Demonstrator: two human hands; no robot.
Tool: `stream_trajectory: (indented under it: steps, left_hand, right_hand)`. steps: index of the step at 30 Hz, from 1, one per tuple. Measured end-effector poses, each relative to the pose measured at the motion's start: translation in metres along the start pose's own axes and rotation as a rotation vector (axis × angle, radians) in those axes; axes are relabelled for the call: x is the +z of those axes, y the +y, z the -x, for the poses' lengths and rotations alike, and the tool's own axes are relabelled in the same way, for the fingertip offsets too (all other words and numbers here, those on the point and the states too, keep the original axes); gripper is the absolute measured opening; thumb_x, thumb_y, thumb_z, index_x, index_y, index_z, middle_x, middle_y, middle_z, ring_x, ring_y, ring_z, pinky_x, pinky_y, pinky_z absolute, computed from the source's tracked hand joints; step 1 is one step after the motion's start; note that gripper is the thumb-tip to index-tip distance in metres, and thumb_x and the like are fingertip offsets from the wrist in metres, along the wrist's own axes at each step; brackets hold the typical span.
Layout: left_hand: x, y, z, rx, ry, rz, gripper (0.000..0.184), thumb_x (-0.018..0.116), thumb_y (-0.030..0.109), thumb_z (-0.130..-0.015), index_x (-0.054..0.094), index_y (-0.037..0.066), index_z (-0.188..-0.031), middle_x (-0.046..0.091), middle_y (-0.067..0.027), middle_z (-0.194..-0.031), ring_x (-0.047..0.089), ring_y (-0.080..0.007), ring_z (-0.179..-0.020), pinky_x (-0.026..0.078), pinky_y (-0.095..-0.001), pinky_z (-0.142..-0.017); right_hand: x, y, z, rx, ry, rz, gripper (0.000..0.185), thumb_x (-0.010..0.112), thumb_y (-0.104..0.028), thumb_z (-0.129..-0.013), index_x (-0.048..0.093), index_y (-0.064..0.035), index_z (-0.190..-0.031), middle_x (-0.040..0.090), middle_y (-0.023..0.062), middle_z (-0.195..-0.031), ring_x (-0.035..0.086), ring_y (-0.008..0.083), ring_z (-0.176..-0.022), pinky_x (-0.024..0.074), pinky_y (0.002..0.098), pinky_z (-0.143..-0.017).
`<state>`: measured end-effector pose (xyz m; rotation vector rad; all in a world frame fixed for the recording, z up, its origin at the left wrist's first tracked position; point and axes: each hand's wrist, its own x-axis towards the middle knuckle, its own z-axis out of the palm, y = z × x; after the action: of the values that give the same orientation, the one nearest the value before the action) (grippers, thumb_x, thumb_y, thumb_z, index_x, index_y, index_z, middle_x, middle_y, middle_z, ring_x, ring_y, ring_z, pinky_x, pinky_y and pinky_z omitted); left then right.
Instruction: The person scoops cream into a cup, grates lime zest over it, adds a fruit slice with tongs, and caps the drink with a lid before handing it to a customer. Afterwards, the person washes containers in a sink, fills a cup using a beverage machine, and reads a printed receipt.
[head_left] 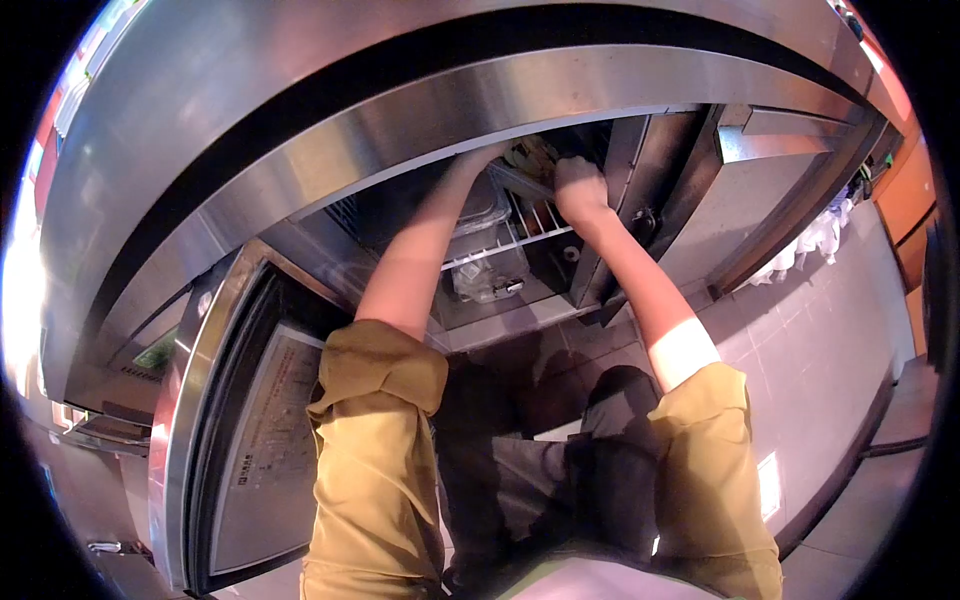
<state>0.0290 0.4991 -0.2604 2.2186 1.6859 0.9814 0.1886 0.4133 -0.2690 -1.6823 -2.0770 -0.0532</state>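
Both arms reach into an open steel cabinet below a counter. My left hand (487, 158) is at the upper left of a clear container (522, 184), its fingers mostly hidden by the cabinet's top edge and the container. My right hand (580, 187) is closed at the right end of that container, gripping its rim. Something yellowish and leafy (532, 157) shows inside it. Below lie a wire shelf (520, 243), another clear container with a lid (484, 214) on the shelf, and a clear container (489, 275) on the cabinet floor.
The cabinet door (262, 450) stands open at the left. A steel counter edge (480, 88) curves above my hands. Closed steel panels (745, 200) are at the right, with white cloth or bags (815, 240) beyond. The tiled floor (810, 330) extends right.
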Motion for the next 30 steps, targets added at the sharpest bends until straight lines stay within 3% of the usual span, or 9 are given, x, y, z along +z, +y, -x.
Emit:
stream_trajectory:
  steps: [3, 6, 8, 11, 14, 16, 26, 30]
  left_hand:
    - [-0.001, 0.002, 0.002, -0.024, -0.005, 0.033, 0.04, 0.048, 0.03, -0.088, 0.05, 0.003, -0.118, 0.047, -0.0175, -0.126, 0.042, -0.0295, -0.118, 0.033, -0.038, -0.098]
    - [-0.004, 0.007, 0.005, -0.061, -0.01, 0.092, 0.04, 0.048, 0.03, -0.088, 0.05, 0.003, -0.118, 0.047, -0.0174, -0.126, 0.042, -0.0295, -0.118, 0.033, -0.038, -0.098]
    - [-0.007, 0.011, 0.007, -0.1, -0.019, 0.152, 0.041, 0.048, 0.03, -0.088, 0.05, 0.003, -0.118, 0.046, -0.0174, -0.127, 0.042, -0.0294, -0.118, 0.033, -0.038, -0.098]
    - [-0.007, 0.016, 0.008, -0.126, -0.025, 0.173, 0.041, 0.048, 0.03, -0.088, 0.05, 0.003, -0.118, 0.046, -0.0173, -0.127, 0.041, -0.0293, -0.119, 0.034, -0.038, -0.098]
    - [0.007, -0.007, -0.008, -0.046, -0.009, -0.001, 0.039, 0.05, 0.026, -0.087, 0.05, 0.003, -0.117, 0.047, -0.0172, -0.126, 0.042, -0.0294, -0.118, 0.034, -0.038, -0.097]
    - [0.006, -0.013, -0.004, -0.075, -0.073, 0.028, 0.038, 0.05, 0.025, -0.086, 0.05, 0.003, -0.117, 0.048, -0.0173, -0.124, 0.043, -0.0297, -0.117, 0.033, -0.0377, -0.098]
    - [0.007, -0.015, -0.002, -0.035, -0.067, -0.087, 0.038, 0.052, 0.023, -0.085, 0.05, 0.003, -0.118, 0.047, -0.0173, -0.125, 0.042, -0.0291, -0.117, 0.032, -0.036, -0.099]
    - [0.0, 0.002, 0.008, -0.112, -0.008, 0.059, 0.041, 0.052, 0.024, -0.085, 0.049, 0.002, -0.12, 0.044, -0.0169, -0.129, 0.038, -0.0289, -0.121, 0.029, -0.036, -0.102]
  right_hand:
    - [-0.005, 0.0, 0.002, -0.027, -0.018, 0.029, 0.013, 0.06, -0.011, -0.072, 0.065, 0.0002, -0.075, 0.063, 0.0222, -0.082, 0.063, 0.0358, -0.078, 0.0523, 0.0409, -0.068]
    - [0.001, 0.01, 0.005, -0.167, 0.139, 0.032, 0.02, 0.062, -0.017, -0.071, 0.064, 0.0027, -0.074, 0.063, 0.0211, -0.082, 0.063, 0.0343, -0.076, 0.0517, 0.0402, -0.064]
    - [-0.002, 0.01, -0.003, -0.037, -0.039, -0.366, 0.021, 0.06, -0.017, -0.071, 0.063, 0.0038, -0.073, 0.063, 0.0208, -0.079, 0.063, 0.0341, -0.072, 0.051, 0.0399, -0.061]
    - [-0.01, 0.0, -0.004, -0.061, -0.04, -0.777, 0.021, 0.057, -0.015, -0.071, 0.063, 0.0045, -0.073, 0.062, 0.0227, -0.075, 0.063, 0.0344, -0.068, 0.051, 0.0391, -0.059]
    - [0.005, -0.001, -0.017, -0.189, 0.198, -0.487, 0.019, 0.056, -0.012, -0.07, 0.063, 0.005, -0.072, 0.061, 0.026, -0.074, 0.063, 0.0364, -0.07, 0.0513, 0.04, -0.064]
    - [0.004, 0.0, -0.017, 0.041, 0.027, -0.312, 0.018, 0.057, -0.011, -0.069, 0.062, 0.0056, -0.072, 0.061, 0.0264, -0.078, 0.062, 0.0371, -0.075, 0.0512, 0.0409, -0.067]
    - [0.013, -0.019, -0.002, 0.0, 0.135, -0.216, 0.021, 0.057, -0.018, -0.074, 0.063, 0.002, -0.073, 0.061, 0.0243, -0.078, 0.062, 0.0368, -0.074, 0.0509, 0.0427, -0.069]
    - [0.005, -0.023, -0.004, 0.039, 0.062, -0.199, 0.023, 0.058, -0.022, -0.074, 0.064, -0.0004, -0.076, 0.062, 0.0229, -0.081, 0.062, 0.0356, -0.077, 0.051, 0.0422, -0.07]
